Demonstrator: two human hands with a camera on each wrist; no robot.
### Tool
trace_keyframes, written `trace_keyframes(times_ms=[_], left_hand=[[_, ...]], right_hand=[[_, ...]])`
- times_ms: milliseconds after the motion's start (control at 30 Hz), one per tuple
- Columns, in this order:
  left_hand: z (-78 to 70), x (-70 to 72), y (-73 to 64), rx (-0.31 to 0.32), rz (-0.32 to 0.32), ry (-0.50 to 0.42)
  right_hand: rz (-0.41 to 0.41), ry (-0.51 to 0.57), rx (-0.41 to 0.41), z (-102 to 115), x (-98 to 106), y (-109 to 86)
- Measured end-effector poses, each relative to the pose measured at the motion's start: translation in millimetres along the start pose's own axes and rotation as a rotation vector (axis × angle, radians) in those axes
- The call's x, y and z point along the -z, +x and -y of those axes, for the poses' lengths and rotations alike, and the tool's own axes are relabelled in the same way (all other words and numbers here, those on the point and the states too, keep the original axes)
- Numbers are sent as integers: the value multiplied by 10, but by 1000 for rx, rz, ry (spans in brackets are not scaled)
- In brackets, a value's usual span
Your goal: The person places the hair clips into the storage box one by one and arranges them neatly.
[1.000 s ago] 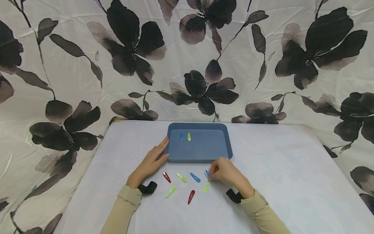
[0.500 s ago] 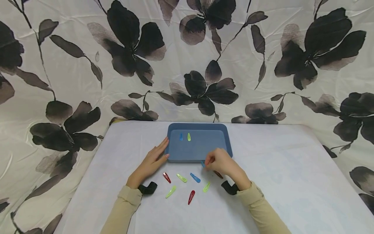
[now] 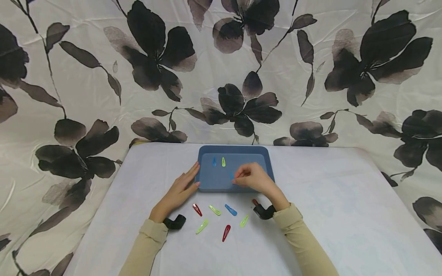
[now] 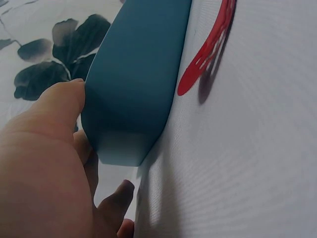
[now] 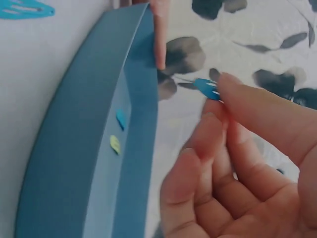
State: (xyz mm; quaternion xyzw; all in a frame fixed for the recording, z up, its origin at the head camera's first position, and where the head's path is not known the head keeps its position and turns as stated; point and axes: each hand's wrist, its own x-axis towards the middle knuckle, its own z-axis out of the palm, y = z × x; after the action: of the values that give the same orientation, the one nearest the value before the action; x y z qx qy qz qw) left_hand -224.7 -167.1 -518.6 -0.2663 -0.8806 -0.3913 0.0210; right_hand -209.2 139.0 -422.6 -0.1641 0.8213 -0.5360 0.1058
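My right hand [image 3: 253,178] pinches a blue hair clip [image 5: 207,88] between thumb and fingertips, over the right half of a blue-grey tray [image 3: 214,181]. Inside that tray lie a blue hair clip [image 3: 214,161] and a yellow-green hair clip [image 3: 223,161], side by side toward the back left. My left hand [image 3: 177,189] rests against the tray's left edge with its fingers extended. In front of the tray, several loose clips are scattered, among them a red clip [image 3: 197,209], a green clip [image 3: 215,209] and a blue clip [image 3: 230,209].
Nearer the front lie a second red clip [image 3: 226,233] and two more green ones. A reddish-brown clip [image 3: 255,202] is partly covered by the black wrist camera [image 3: 264,212] on my right arm. A floral cloth [image 3: 241,69] hangs behind the white table [image 3: 321,184].
My right hand has carried the blue clip from the table, up and leftward over the tray's front rim. The reddish-brown clip has come into sight beneath it. The left hand stays put.
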Motion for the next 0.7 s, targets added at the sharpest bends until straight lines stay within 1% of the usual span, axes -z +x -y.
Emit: trace_keyframes(times_ms=[100,200,300,400,700], left_hand=[[-10,5,1,1,2,-2],[-15,3,-1,0,0,-4],[-18,2,-1,-3,-1,-3],[-8,-3,-4,-4,-2,2],[7,-3,-5,-7,-7,4]], right_hand=[[-30,90,-15,-45,7,106],[-63,208,-47,-87,16,214],[-100,347,-102,-138,33,325],[-141,442,-163,-193,47,430],[-187,481,-252,-317,78,726]])
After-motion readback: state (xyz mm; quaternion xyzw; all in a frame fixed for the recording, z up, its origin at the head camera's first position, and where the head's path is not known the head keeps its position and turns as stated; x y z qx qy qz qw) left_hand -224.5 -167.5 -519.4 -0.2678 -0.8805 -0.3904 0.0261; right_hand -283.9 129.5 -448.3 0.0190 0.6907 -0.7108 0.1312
